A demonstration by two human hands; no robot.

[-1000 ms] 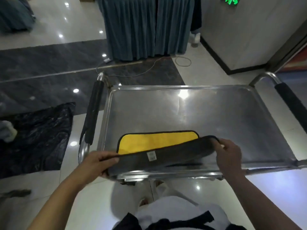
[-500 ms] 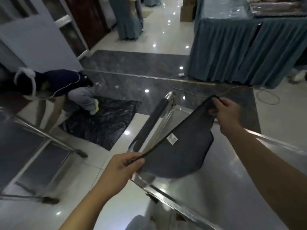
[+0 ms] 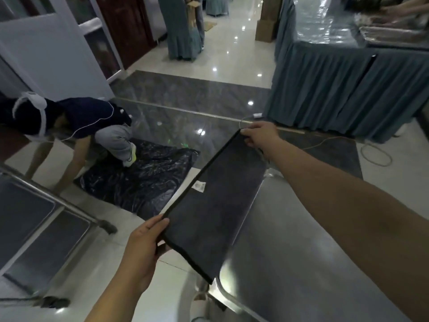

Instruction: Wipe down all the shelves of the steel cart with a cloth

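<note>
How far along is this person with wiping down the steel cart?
Early, it seems. Done: nothing shows as wiped; the top shelf carries no visible wipe marks. In hand: the left hand and right hand each pinch a corner of the dark cloth, holding it stretched out over the shelf's edge. Left: wiping the top shelf and any lower shelves, which are out of view.

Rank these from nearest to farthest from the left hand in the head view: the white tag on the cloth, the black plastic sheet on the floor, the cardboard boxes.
From the left hand:
1. White tag on the cloth, just up and right.
2. Black plastic sheet, on the floor to the upper left.
3. Cardboard boxes, far up the hall beside the draped table.
</note>
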